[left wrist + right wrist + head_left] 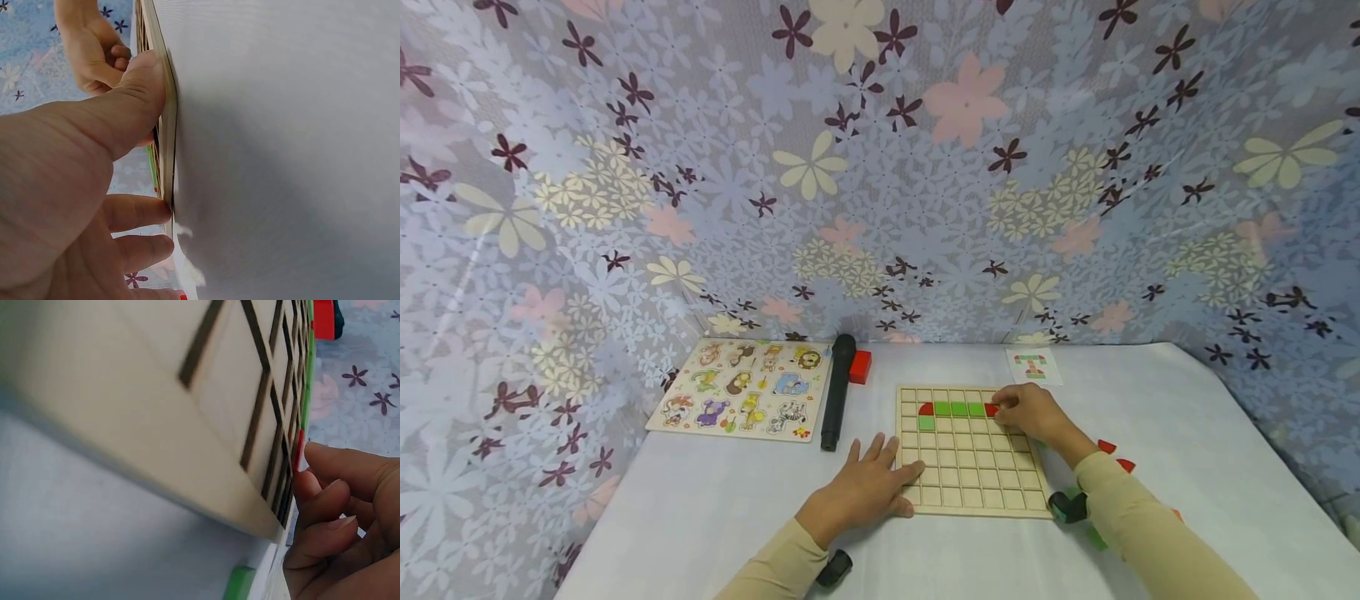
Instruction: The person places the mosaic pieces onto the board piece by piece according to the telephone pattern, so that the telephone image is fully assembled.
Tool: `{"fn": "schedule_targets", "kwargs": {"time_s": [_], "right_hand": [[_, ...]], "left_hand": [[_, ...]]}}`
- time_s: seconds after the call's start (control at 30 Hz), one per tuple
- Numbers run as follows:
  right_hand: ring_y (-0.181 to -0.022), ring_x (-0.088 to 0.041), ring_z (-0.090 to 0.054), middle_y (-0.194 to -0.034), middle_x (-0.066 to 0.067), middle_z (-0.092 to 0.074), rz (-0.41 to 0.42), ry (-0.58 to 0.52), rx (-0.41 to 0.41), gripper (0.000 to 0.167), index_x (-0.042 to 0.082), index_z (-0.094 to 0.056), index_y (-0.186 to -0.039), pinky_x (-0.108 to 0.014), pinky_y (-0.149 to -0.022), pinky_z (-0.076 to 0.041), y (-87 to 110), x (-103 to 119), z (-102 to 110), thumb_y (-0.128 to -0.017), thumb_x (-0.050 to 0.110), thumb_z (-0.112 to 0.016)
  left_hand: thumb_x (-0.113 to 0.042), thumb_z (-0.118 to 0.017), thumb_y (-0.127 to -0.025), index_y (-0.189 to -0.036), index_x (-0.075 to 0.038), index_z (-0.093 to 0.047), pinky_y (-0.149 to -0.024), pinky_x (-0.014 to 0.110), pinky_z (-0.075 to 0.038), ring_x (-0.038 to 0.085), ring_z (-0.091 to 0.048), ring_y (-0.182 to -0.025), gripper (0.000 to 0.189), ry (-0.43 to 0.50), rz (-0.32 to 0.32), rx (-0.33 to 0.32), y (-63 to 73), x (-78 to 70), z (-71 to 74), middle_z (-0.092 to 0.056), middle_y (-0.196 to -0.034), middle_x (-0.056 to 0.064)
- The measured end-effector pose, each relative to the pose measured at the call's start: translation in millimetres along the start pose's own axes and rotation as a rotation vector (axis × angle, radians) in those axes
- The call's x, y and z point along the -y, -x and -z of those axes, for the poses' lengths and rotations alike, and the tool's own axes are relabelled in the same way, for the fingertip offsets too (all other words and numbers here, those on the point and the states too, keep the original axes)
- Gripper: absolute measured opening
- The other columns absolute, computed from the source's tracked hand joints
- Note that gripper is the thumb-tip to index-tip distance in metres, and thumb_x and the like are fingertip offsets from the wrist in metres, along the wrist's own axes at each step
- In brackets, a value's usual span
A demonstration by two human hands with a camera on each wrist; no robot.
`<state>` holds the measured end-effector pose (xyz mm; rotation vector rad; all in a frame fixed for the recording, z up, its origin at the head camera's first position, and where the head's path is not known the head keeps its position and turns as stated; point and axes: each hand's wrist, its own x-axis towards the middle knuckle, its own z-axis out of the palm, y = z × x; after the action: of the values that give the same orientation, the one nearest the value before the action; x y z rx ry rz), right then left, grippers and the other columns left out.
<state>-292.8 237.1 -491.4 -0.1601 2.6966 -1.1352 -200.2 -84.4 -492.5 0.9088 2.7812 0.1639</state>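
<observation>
A wooden grid board (967,479) lies on the white table. Near its far edge a row runs from a red rounded tile (927,409) through several green square tiles (958,409) to another red tile (992,410). Below the first red tile sits one more green tile (927,423). My right hand (1030,412) has thumb and index fingertips at the row's right-hand red tile, pinching it in its cell; the right wrist view shows this red tile (299,450) against the fingertips. With fingers spread, my left hand (865,487) rests against the board's left edge, thumb on the rim.
A pattern card (1034,367) lies behind the board. Loose red pieces (1107,447) and green pieces (1097,539) lie around my right forearm. To the left are a black microphone (838,392), a red block (861,367) and an animal puzzle board (741,389). Flowered cloth (880,208) hangs behind.
</observation>
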Motion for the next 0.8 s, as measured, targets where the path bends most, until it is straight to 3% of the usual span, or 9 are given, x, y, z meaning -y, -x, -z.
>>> {"fn": "schedule_targets", "kwargs": {"time_s": [0.1, 0.17, 0.27, 0.4, 0.53, 0.7, 0.8], "right_hand": [[-0.102, -0.028, -0.063, -0.118, -0.017, -0.065, 0.014, -0.022, -0.016, 0.036, 0.0, -0.064, -0.132, -0.042, -0.08, -0.054, 6.3, 0, 8, -0.099, 0.014, -0.066], [-0.09, -0.028, -0.062, -0.119, -0.019, -0.063, 0.017, -0.077, -0.027, 0.038, -0.001, -0.06, -0.137, -0.04, -0.073, -0.054, 12.1, -2, 20, -0.102, 0.015, -0.061], [-0.074, -0.028, -0.054, -0.108, -0.021, -0.06, 0.007, -0.158, -0.046, 0.044, 0.0, -0.054, -0.143, -0.04, -0.062, -0.047, 22.5, -5, 42, -0.104, 0.019, -0.059], [-0.065, -0.027, -0.047, -0.09, -0.014, -0.055, -0.048, -0.234, -0.086, 0.051, 0.003, -0.051, -0.146, -0.041, -0.058, -0.042, 39.4, -11, 69, -0.103, 0.028, -0.062], [-0.064, -0.02, -0.046, -0.093, -0.003, -0.055, -0.066, -0.267, -0.146, 0.056, 0.003, -0.05, -0.145, -0.037, -0.058, -0.041, 57.5, -21, 88, -0.101, 0.035, -0.065], [-0.066, -0.015, -0.045, -0.097, 0.005, -0.056, -0.077, -0.321, -0.175, 0.06, 0.006, -0.052, -0.142, -0.035, -0.059, -0.041, 72.7, -34, 97, -0.097, 0.041, -0.07], [-0.065, -0.014, -0.044, -0.098, 0.006, -0.057, -0.087, -0.352, -0.145, 0.063, 0.003, -0.051, -0.144, -0.036, -0.059, -0.041, 74.2, -39, 91, -0.096, 0.038, -0.072]], "left_hand": [[-0.058, -0.064, -0.088, -0.152, -0.037, -0.048, -0.114, 0.067, -0.03, 0.042, -0.031, -0.15, 0.069, -0.002, -0.006, -0.003, -0.1, -0.9, -0.3, -0.038, -0.161, 0.019], [-0.058, -0.064, -0.088, -0.152, -0.037, -0.048, -0.114, 0.067, -0.031, 0.042, -0.032, -0.15, 0.069, -0.006, -0.01, -0.006, 0.0, -1.1, 0.1, -0.038, -0.16, 0.02], [-0.057, -0.065, -0.088, -0.152, -0.036, -0.049, -0.113, 0.067, -0.031, 0.042, -0.033, -0.149, 0.069, -0.006, -0.012, -0.011, 1.1, -2.0, 2.3, -0.039, -0.16, 0.021], [-0.056, -0.064, -0.089, -0.152, -0.035, -0.048, -0.114, 0.067, -0.03, 0.042, -0.032, -0.15, 0.069, -0.002, -0.008, -0.011, 2.9, -2.8, 5.0, -0.039, -0.16, 0.021], [-0.056, -0.063, -0.09, -0.153, -0.034, -0.048, -0.115, 0.067, -0.029, 0.042, -0.031, -0.15, 0.069, 0.001, -0.011, -0.008, 3.2, -2.8, 4.8, -0.037, -0.16, 0.021], [-0.056, -0.063, -0.089, -0.153, -0.035, -0.048, -0.114, 0.067, -0.029, 0.042, -0.031, -0.15, 0.069, -0.001, -0.015, -0.008, 2.9, -2.9, 4.5, -0.037, -0.16, 0.021], [-0.057, -0.063, -0.089, -0.153, -0.035, -0.048, -0.114, 0.067, -0.029, 0.042, -0.031, -0.15, 0.069, -0.001, -0.013, -0.003, 2.6, -3.3, 4.2, -0.037, -0.16, 0.021]]}}
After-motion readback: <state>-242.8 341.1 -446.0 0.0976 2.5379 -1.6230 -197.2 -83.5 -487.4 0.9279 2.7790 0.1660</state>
